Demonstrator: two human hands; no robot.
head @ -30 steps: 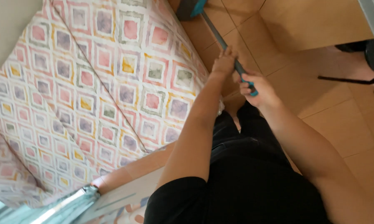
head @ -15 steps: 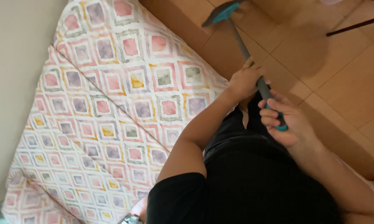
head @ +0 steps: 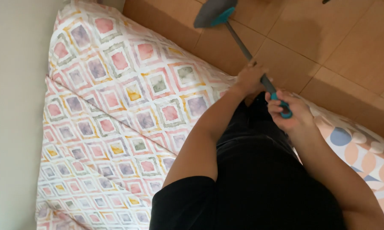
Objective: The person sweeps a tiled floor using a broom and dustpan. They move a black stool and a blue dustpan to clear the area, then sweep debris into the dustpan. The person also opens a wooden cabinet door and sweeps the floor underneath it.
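Both my hands grip a long grey mop handle (head: pixel 245 52) with a teal end loop. My left hand (head: pixel 249 79) is wrapped around the shaft further down. My right hand (head: pixel 288 111) closes on the teal top end, nearer my body. The grey and teal mop head (head: pixel 212 12) rests on the tan floor tiles (head: pixel 328 47) at the top of the view. My black clothing fills the lower middle.
A mattress with a patterned cover of pink, purple and yellow squares (head: pixel 115 110) lies to my left, against a pale wall (head: pixel 13 106). Another patterned fabric with blue and peach circles (head: pixel 362 149) shows at the right.
The view has swung so the mattress fills more of the left. The mop head sits further up the floor, and my hands stay closed on the handle.
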